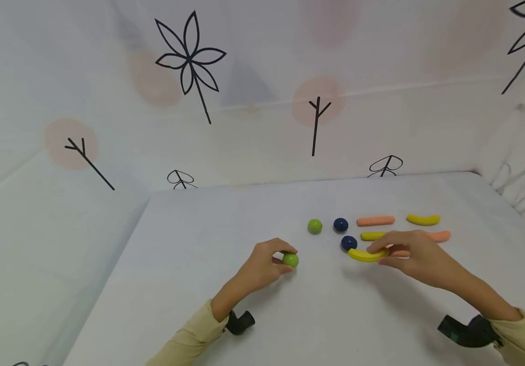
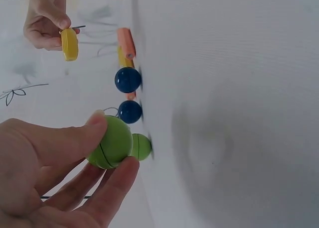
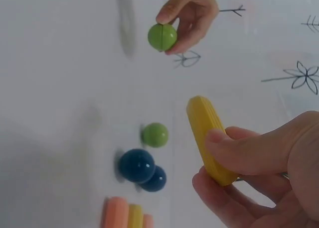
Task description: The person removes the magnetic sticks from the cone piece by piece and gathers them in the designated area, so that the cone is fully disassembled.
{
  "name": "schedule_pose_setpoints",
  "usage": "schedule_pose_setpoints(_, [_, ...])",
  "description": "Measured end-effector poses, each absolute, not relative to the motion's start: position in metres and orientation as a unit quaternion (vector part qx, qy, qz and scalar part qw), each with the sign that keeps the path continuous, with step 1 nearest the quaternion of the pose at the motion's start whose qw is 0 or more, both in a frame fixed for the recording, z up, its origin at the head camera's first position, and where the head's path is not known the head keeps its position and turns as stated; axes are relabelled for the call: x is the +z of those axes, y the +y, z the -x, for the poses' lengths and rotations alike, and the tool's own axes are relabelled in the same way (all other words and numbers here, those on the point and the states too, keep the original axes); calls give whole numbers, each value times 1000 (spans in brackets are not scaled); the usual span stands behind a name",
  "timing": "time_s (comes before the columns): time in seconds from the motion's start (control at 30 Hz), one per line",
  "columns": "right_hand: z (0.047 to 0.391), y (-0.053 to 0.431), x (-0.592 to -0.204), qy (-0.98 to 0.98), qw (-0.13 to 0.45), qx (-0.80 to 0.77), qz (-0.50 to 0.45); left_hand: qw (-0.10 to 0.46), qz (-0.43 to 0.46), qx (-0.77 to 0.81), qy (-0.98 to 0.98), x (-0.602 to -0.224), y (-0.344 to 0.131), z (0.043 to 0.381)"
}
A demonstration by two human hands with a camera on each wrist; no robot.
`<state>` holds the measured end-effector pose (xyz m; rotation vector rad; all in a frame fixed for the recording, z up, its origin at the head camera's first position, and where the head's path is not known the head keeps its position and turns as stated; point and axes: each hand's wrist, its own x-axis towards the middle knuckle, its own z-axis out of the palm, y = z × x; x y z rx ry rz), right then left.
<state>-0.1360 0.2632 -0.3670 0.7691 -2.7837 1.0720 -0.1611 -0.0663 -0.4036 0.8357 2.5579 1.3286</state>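
My left hand (image 1: pixel 262 264) pinches a shiny green ball (image 1: pixel 290 260) between thumb and fingertips, just above the white table. A seam line runs round this ball (image 2: pixel 115 142) in the left wrist view. To its right, my right hand (image 1: pixel 420 256) holds a yellow toy banana (image 1: pixel 367 255) by one end, raised over the table. Its ridged side (image 3: pixel 202 123) shows in the right wrist view. Beyond the hands lie a second green ball (image 1: pixel 315 226) and two dark blue balls, one farther back (image 1: pixel 341 224) and one nearer (image 1: pixel 348 243), close behind the held banana.
An orange stick (image 1: pixel 375 220) and a yellow banana (image 1: pixel 423 219) lie in the back row at right. Another yellow piece (image 1: pixel 372 236) and two more orange sticks (image 1: pixel 440 236) are partly hidden behind my right hand. A white cloth (image 1: pixel 262 147) with plant drawings hangs behind the table.
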Motion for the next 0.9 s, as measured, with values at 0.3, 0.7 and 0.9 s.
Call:
schedule_pose_setpoints(0.3, [136, 299, -368, -909, 50, 330, -250, 65, -292, 442, 845, -402, -46, 171])
schedule_pose_setpoints(0.7, [138, 350, -384, -929, 53, 308, -196, 75, -280, 457, 841, -412, -22, 185])
schedule_pose_setpoints(0.9, [145, 363, -393, -930, 44, 315, -183, 89, -264, 464, 841, -413, -14, 190])
